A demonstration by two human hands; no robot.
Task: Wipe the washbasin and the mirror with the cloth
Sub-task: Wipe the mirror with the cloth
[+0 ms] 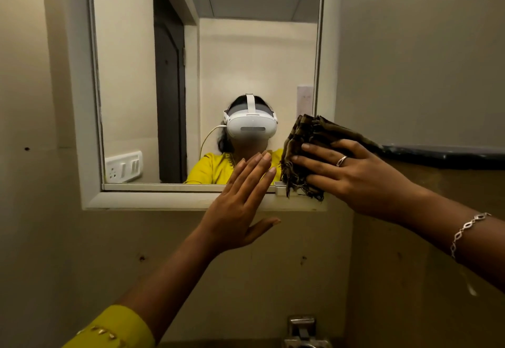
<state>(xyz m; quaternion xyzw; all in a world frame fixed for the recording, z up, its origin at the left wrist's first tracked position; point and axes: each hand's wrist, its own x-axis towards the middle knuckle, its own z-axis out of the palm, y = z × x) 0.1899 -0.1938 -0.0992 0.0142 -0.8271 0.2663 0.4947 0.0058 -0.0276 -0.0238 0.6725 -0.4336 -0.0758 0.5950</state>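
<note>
head view: right hand presses brown cloth, fingers spread, on the mirror, lower right corner. left hand is flat, fingers straight.

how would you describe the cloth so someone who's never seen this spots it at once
Find the white-framed mirror on the beige wall and go to its lower right corner. There the right hand presses a bunched cloth against glass and frame. It is dark brown, striped, with frayed threads hanging, while the left hand beside it holds nothing.
</note>
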